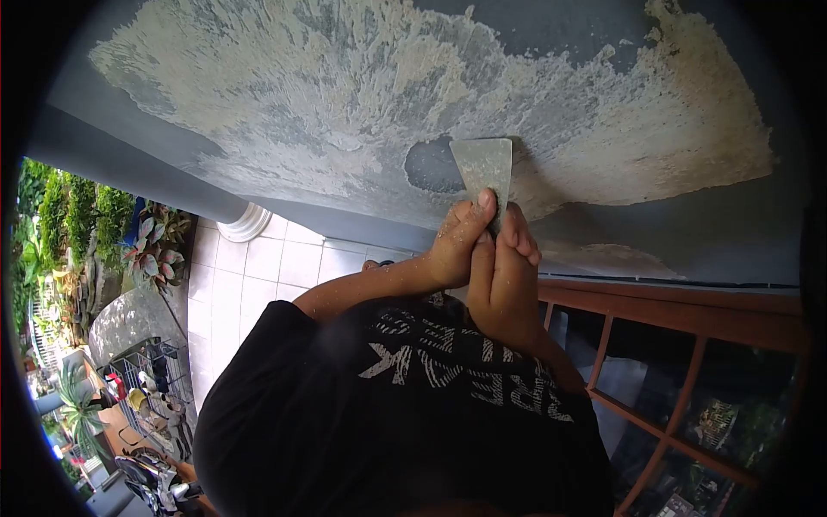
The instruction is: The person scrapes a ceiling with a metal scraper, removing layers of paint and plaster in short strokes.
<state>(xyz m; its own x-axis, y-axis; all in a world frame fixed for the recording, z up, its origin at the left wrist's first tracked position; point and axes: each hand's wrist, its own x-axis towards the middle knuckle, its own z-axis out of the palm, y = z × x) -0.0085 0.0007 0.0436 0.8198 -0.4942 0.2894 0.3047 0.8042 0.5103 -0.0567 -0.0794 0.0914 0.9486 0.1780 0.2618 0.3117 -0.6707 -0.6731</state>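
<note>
A putty knife (485, 162) with a wide, dusty metal blade points up at a grey painted wall (724, 233). Its blade edge lies against a large rough patch (345, 112) where the paint is gone and pale, crumbly material shows. Beside the blade is a darker grey oval spot (431, 166). My left hand (461, 237) is closed around the lower part of the knife, with the thumb near the blade's base. Pressed against it, my right hand (506, 276) is closed at the handle, which the fingers mostly hide. Pale crumbs cling to my left forearm and fingers.
Below right is a wooden-framed window (663, 431) with dark panes. White floor tiles (258, 267) and a round column base (245, 222) lie to the left. Farther left are plants (155, 246) and a wire rack (155, 388) with shoes.
</note>
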